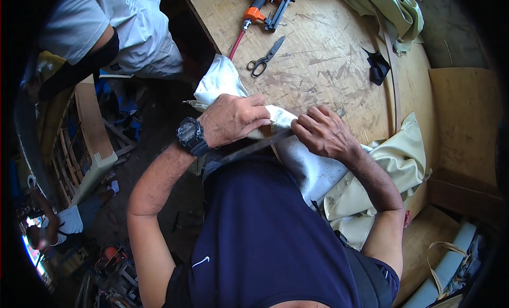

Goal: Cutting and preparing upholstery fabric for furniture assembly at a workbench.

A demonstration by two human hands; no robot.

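Fingers of my left hand (pixel 233 118) are curled together and pressed down over a folded edge of cream-white vinyl-like fabric (pixel 313 170), knuckles up, a black digital wristwatch (pixel 191 136) strapped just behind them; fingers of my right hand (pixel 323 132) are bent and pinched on the same fold, just beside the left ones, fingertips nearly meeting; the fabric lies at the near edge of the round, scuffed plywood worktable (pixel 328 58), one end bunched in a white lump above my left hand, the rest spilling off the table to my right in pale creased folds; a thin dark strip (pixel 254 147), flat and straight like a slat or band, runs slantwise under both hands, touching the fabric; I cannot tell what it is made of, nor which hand grips it; my dark navy shirt (pixel 265 228) fills the lower middle of the view.

Further back on the table lie black-handled metal scissors (pixel 265 57), blades shut, well apart from my hands; beyond them rests an orange and black pneumatic stapler (pixel 268 4) with a red hose (pixel 237 44) trailing toward the table's edge; a small black scrap of cloth (pixel 377 66) sits to the right; more pale green-cream fabric (pixel 392 11) is heaped at the far rim; another person in a light grey shirt (pixel 132 27) stands to the left, beside a wooden frame (pixel 90 127).
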